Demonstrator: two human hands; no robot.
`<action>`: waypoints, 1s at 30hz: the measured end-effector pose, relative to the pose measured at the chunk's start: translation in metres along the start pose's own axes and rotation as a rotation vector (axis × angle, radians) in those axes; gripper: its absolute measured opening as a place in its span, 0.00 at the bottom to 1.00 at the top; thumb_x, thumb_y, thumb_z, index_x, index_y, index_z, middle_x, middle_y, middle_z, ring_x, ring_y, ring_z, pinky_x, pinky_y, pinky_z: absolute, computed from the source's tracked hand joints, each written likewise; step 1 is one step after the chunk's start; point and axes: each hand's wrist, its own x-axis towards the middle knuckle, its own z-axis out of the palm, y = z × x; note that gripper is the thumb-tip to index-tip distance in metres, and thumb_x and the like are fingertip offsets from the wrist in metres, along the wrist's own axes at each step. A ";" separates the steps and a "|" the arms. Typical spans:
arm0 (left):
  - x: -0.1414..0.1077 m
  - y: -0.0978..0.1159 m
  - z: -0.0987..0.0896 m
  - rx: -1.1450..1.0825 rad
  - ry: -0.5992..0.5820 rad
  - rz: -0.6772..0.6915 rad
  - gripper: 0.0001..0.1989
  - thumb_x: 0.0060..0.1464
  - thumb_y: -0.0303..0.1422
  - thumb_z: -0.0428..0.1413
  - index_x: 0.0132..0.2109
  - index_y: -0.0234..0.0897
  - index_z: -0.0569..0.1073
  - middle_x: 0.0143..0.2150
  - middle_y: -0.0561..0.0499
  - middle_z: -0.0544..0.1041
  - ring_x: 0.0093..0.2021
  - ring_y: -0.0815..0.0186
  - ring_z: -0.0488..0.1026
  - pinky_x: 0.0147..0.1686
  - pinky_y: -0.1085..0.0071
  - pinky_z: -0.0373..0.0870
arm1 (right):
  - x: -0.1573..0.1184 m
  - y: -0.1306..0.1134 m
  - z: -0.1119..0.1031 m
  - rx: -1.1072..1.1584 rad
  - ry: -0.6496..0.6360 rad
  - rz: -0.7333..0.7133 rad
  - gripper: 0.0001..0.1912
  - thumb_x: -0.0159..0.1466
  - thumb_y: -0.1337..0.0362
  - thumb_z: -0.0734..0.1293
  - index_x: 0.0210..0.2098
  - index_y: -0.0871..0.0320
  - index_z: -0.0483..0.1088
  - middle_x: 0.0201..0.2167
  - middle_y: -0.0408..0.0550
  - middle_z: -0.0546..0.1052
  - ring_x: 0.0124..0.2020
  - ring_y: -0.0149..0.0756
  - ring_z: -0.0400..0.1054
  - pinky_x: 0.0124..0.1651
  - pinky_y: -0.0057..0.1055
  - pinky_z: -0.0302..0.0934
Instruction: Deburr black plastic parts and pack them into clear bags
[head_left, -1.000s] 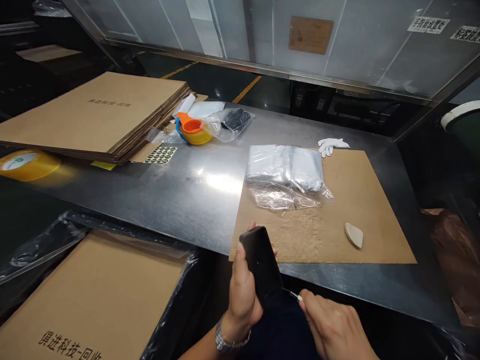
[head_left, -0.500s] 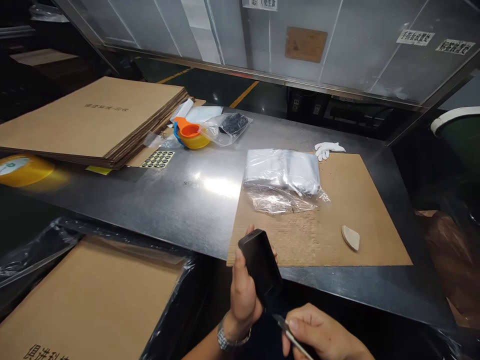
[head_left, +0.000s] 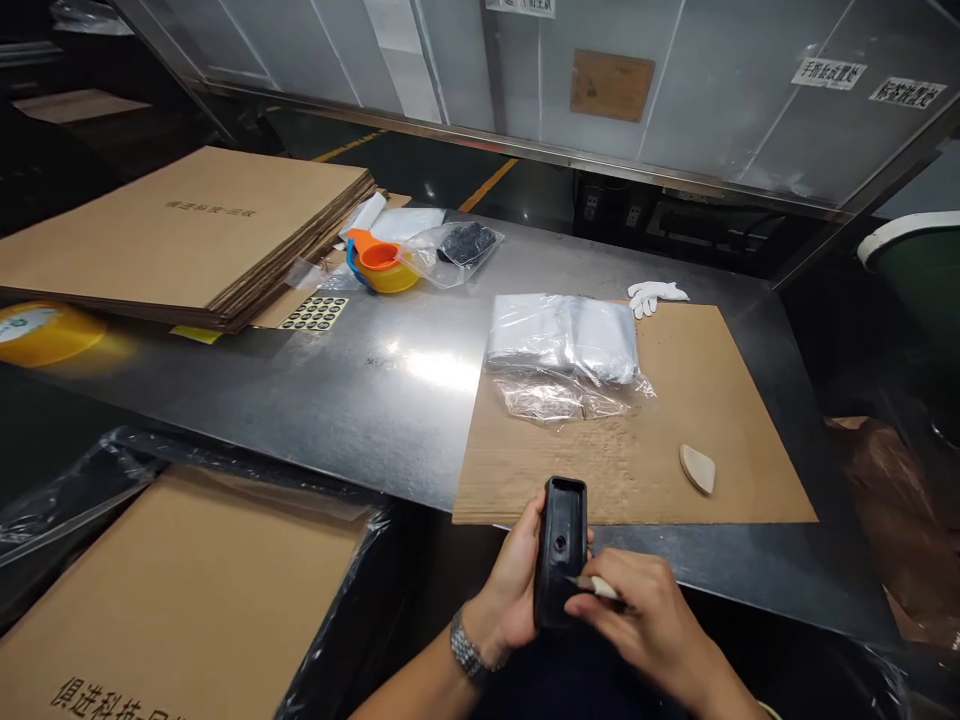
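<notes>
My left hand [head_left: 513,585], with a metal-band watch at its wrist, is closed around a black, long, hollow part [head_left: 556,588] that looks like a plastic housing. Its open side faces me, showing a raised rim and a small round hole in the floor. In my right hand [head_left: 643,600] I grip a small knife [head_left: 600,587] with a pale handle. The knife's pointed blade reaches left over the hollow of the black part; whether it touches cannot be made out. Both hands are in front of the table's near edge.
A cardboard sheet [head_left: 720,400] on the metal table [head_left: 360,400] bears plastic bags [head_left: 562,335] and a pale wedge-shaped pad [head_left: 698,468]. Behind lies a white glove [head_left: 655,296]. Stacked cardboard [head_left: 187,215], tape rolls [head_left: 390,278] and round stickers [head_left: 315,313] sit left. A lined carton [head_left: 187,590] stands lower left.
The black part has turned so its hollow side faces me, and has shifted right and down with my left hand. My right hand has brought the knife up to it.
</notes>
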 end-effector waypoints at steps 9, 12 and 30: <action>0.000 -0.014 0.000 0.087 0.066 -0.006 0.27 0.56 0.48 0.47 0.27 0.25 0.74 0.22 0.45 0.75 0.21 0.68 0.71 0.23 0.75 0.67 | -0.002 -0.002 0.013 -0.196 -0.039 -0.056 0.24 0.64 0.47 0.58 0.20 0.57 0.62 0.18 0.40 0.70 0.19 0.27 0.63 0.24 0.26 0.48; -0.003 -0.018 0.001 0.059 0.058 -0.016 0.25 0.55 0.47 0.49 0.26 0.28 0.73 0.21 0.46 0.74 0.20 0.68 0.70 0.23 0.75 0.66 | -0.002 -0.001 0.011 -0.176 -0.037 -0.015 0.25 0.65 0.47 0.55 0.20 0.57 0.62 0.17 0.40 0.70 0.18 0.27 0.63 0.24 0.25 0.47; -0.011 -0.034 -0.007 0.316 0.084 -0.174 0.35 0.53 0.56 0.43 0.25 0.25 0.74 0.18 0.48 0.68 0.15 0.73 0.64 0.15 0.79 0.61 | 0.020 0.018 -0.026 0.094 -0.001 0.065 0.15 0.65 0.58 0.60 0.29 0.56 0.75 0.24 0.44 0.76 0.26 0.31 0.69 0.31 0.24 0.58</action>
